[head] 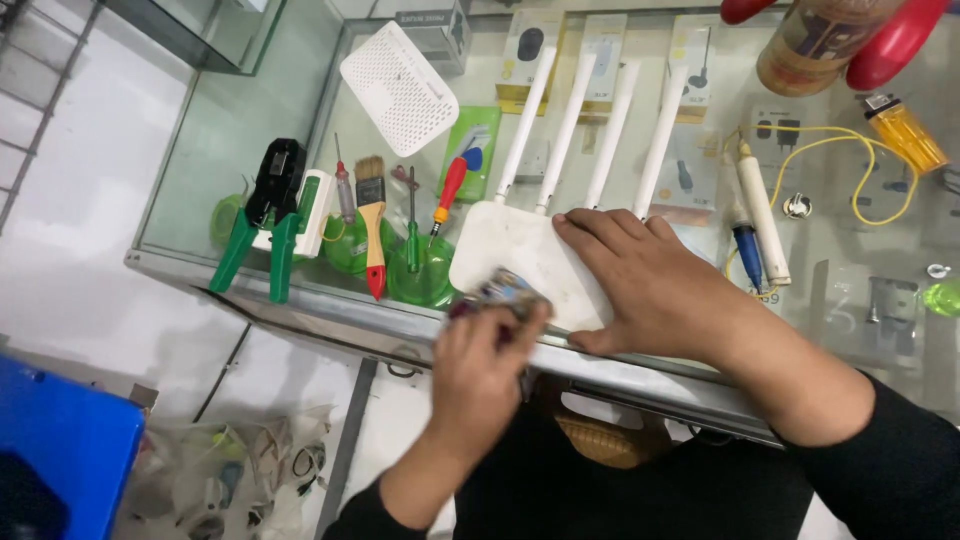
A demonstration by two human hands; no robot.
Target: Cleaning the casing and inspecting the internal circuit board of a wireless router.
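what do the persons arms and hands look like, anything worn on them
Both hands, left hand and right hand, are bare: no gloves, and no rings or watch that show. Both arms wear black long sleeves, pushed up so the wrists and part of each forearm are uncovered. The sleeves are plain, with no visible markings.

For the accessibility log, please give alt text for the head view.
The right hand presses flat on a white four-antenna router on a glass counter, while the left hand holds a small blurred object at its near edge. Green-handled crimpers, a brush and screwdrivers lie to the left.
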